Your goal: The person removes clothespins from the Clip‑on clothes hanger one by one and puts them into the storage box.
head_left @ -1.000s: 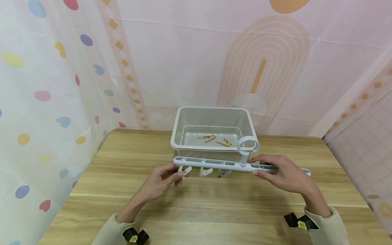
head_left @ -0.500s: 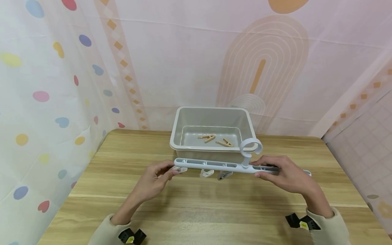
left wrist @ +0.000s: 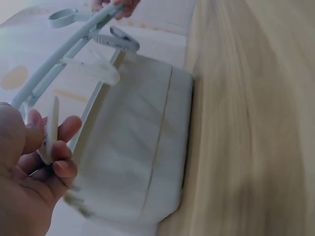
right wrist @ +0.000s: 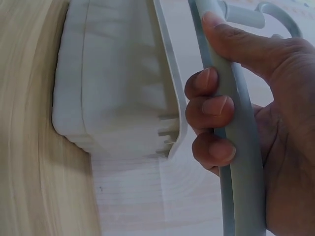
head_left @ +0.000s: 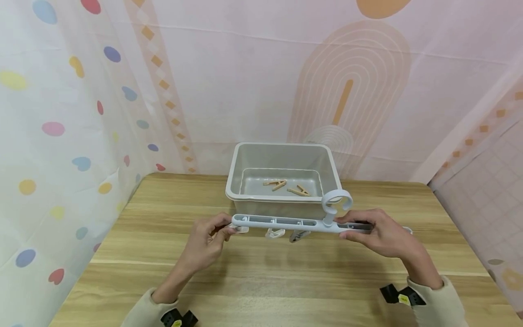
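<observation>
My right hand grips the right part of a pale blue-grey clip hanger, fingers curled round its bar in the right wrist view. The hanger's round hook points up beside that hand. At the bar's left end my left hand pinches a white clip between thumb and fingers. Beneath the bar hang another white clip and a grey clip. The underside of the bar behind the right hand is hidden.
Behind the hanger, a light grey plastic bin stands on the wooden table. In it lie beige clothespins, close to the bin's front wall. A patterned curtain rises along the table's back.
The left hand has shifted slightly left and up with the end clip, which has turned under the bar's tip. The hanger's left end has dipped slightly; the right hand keeps its grip.
</observation>
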`<state>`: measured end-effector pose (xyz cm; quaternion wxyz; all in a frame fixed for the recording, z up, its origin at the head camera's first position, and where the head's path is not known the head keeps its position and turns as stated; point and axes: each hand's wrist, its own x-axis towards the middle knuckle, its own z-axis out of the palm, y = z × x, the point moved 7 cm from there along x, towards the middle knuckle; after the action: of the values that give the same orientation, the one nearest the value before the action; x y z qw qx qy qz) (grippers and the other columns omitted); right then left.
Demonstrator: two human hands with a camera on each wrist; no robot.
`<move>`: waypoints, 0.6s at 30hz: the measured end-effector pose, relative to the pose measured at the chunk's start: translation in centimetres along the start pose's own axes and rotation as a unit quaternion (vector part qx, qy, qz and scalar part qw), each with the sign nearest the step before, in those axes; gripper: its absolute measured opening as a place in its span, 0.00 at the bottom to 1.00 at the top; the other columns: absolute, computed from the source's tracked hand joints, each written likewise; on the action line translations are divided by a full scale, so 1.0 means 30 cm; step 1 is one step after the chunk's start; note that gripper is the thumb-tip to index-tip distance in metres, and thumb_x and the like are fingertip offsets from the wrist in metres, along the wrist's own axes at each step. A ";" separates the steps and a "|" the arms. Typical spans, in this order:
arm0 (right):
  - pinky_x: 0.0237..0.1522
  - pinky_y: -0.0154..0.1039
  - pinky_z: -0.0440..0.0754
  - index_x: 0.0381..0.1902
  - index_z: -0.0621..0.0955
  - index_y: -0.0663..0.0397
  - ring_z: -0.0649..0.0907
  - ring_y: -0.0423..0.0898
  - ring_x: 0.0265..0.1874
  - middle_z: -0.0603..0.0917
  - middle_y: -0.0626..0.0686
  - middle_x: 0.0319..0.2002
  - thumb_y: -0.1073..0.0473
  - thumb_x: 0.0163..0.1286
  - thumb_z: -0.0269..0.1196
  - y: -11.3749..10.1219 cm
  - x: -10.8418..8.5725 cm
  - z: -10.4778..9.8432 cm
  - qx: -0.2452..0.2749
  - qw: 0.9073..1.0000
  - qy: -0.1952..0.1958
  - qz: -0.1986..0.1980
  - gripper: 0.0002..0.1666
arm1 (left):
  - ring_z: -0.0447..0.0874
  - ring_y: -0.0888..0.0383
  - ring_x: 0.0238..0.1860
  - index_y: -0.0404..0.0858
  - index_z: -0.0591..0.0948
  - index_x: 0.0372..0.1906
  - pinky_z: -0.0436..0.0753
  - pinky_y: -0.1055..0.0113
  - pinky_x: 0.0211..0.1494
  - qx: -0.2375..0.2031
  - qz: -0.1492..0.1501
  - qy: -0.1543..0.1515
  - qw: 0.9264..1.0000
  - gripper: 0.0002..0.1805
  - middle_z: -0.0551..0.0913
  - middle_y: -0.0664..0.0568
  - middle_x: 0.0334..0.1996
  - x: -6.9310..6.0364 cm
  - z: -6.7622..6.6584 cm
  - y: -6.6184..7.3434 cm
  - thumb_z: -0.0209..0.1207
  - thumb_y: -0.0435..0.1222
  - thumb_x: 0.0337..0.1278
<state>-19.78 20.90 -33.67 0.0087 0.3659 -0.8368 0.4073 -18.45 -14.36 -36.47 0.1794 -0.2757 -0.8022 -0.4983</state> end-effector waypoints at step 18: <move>0.25 0.27 0.76 0.44 0.90 0.55 0.77 0.29 0.24 0.90 0.46 0.30 0.70 0.55 0.77 -0.019 0.006 -0.006 -0.020 0.998 0.042 -0.049 0.17 | 0.80 0.67 0.26 0.36 0.86 0.35 0.80 0.77 0.30 -0.004 0.032 0.055 0.998 0.17 0.88 0.48 0.26 -0.017 0.001 0.002 0.57 0.12 0.55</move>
<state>-19.62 20.69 -33.10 0.0715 0.3889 -0.8247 0.4043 -18.01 -14.43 -36.72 0.2383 -0.2745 -0.7797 -0.5098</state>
